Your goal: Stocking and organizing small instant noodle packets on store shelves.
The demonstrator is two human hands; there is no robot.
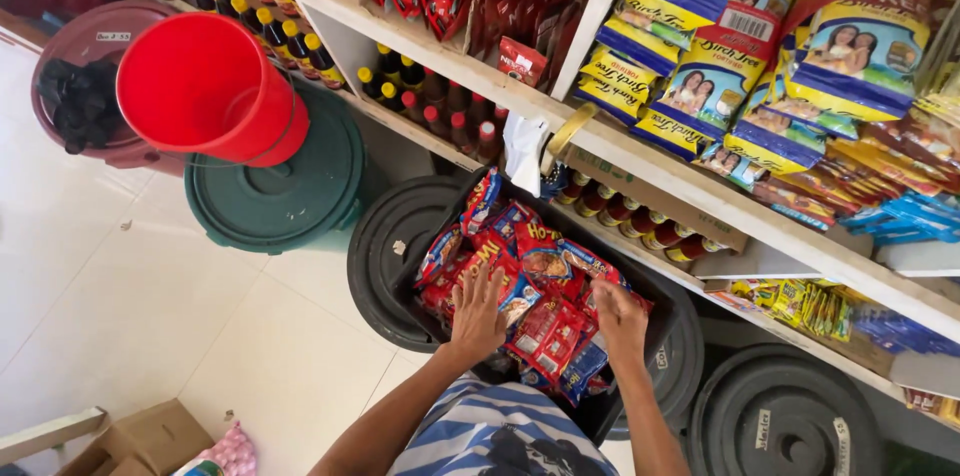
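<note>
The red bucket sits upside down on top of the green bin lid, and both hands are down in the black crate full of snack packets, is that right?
Not quite. In the head view the red bucket lies tipped on its side, its open mouth facing the camera, not upside down. It does rest over the green bin lid, and the left hand and right hand are both on the snack packets in the black crate.

Red snack packets (545,311) heaped loose in black crate (660,311), hands on top.
</note>
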